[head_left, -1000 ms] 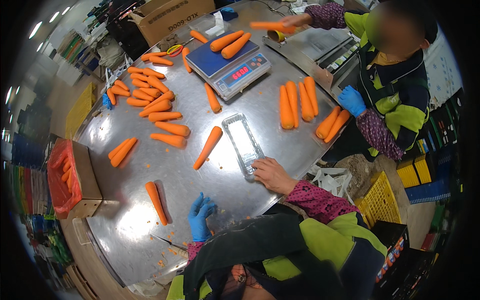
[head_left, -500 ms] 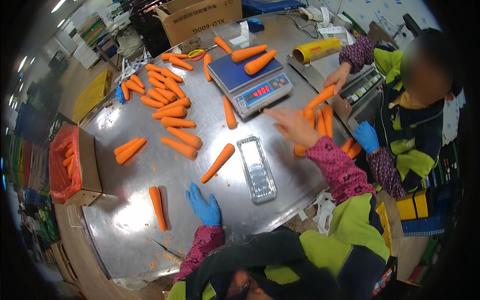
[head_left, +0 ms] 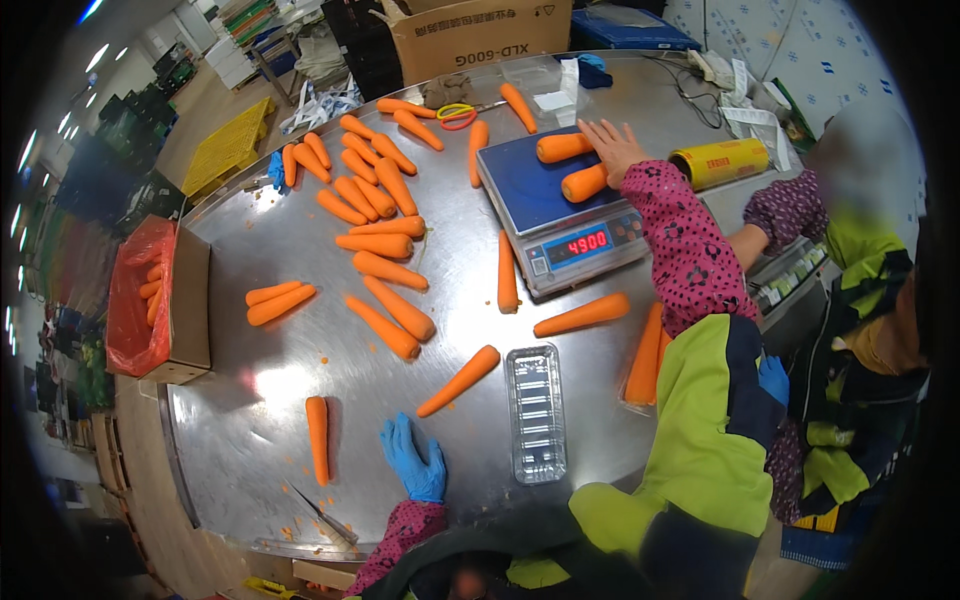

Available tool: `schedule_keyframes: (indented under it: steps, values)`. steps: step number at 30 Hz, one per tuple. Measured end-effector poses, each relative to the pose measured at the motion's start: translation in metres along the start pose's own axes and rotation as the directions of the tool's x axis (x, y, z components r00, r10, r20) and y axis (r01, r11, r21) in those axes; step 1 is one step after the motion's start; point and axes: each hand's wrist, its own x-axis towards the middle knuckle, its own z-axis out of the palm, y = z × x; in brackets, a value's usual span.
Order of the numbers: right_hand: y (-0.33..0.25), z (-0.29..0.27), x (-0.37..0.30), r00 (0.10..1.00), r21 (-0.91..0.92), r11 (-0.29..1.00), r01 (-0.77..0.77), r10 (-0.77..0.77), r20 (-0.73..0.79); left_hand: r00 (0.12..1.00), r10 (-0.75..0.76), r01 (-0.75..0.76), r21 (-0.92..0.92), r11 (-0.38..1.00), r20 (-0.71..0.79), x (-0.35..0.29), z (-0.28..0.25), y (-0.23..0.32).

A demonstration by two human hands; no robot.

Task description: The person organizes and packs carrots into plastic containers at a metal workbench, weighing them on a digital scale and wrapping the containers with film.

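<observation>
My right hand (head_left: 612, 152), bare, has its fingers stretched out over the right end of the digital scale (head_left: 540, 215). Two carrots (head_left: 584, 183) lie on the blue weighing plate at the hand; whether it touches them I cannot tell. My left hand (head_left: 413, 460), in a blue glove, rests open on the steel table with fingers spread. Nearby are a single carrot (head_left: 458, 381) and a clear plastic tray (head_left: 536, 420) with nothing in it. Another carrot (head_left: 581, 314) lies just below the scale. Partly behind my right arm, more carrots (head_left: 645, 360) sit in a clear tray.
Several loose carrots (head_left: 380, 190) cover the table's far left. A knife (head_left: 325, 515) lies near the front edge, scissors (head_left: 457, 115) at the back. At left stands a red-lined box (head_left: 190, 300) of carrots. A co-worker (head_left: 850, 400) stands at right by a yellow film roll (head_left: 722, 163).
My right hand has gone from below the scale up to the carrots on its plate. A carrot now lies below the scale. My left hand stays flat on the table.
</observation>
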Motion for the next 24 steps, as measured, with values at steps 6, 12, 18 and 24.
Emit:
schedule_keyframes:
  steps: [6, 12, 18, 24]
  values:
    - [0.014, 0.005, 0.012, 0.998, 0.055, 0.998, 0.032, -0.034, 0.045, 0.999, -0.026, 0.024, 0.037, 0.999, 0.044, -0.002, 0.000, -0.002]
    - [0.019, 0.039, 0.003, 0.994, 0.333, 0.943, 0.010, 0.027, -0.108, 0.999, 0.026, -0.027, 0.040, 0.999, 0.032, 0.004, 0.000, 0.001]
    - [-0.035, 0.028, -0.043, 0.973, 0.321, 0.928, -0.189, 0.221, -0.067, 0.998, 0.062, -0.062, 0.040, 0.997, 0.008, -0.001, 0.004, -0.013]
    - [-0.093, 0.030, -0.124, 0.941, 0.818, 0.533, -0.215, 0.338, 0.027, 0.998, 0.070, -0.070, 0.039, 0.997, -0.002, 0.000, 0.002, -0.011]
